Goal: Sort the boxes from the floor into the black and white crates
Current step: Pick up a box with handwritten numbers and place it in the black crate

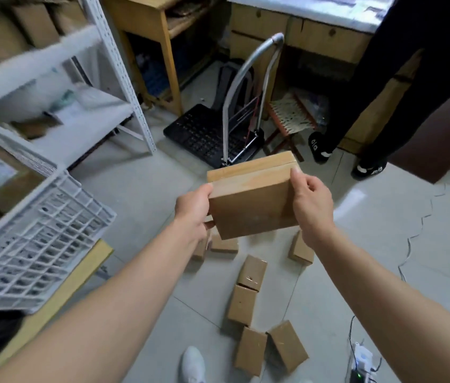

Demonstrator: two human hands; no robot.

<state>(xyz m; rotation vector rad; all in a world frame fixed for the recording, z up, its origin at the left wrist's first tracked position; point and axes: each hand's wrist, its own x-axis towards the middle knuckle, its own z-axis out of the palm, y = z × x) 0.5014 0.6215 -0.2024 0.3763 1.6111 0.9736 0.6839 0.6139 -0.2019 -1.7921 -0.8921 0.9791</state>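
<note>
Cardboard box (248, 205) ×1 in left hand (193, 208), right hand (310, 200) grip | floor boxes (252, 272) ×7 | white crate (38, 244) ×1

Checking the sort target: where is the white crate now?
Head view, lower left: white crate lies over a wooden table, left of the left hand.
</note>
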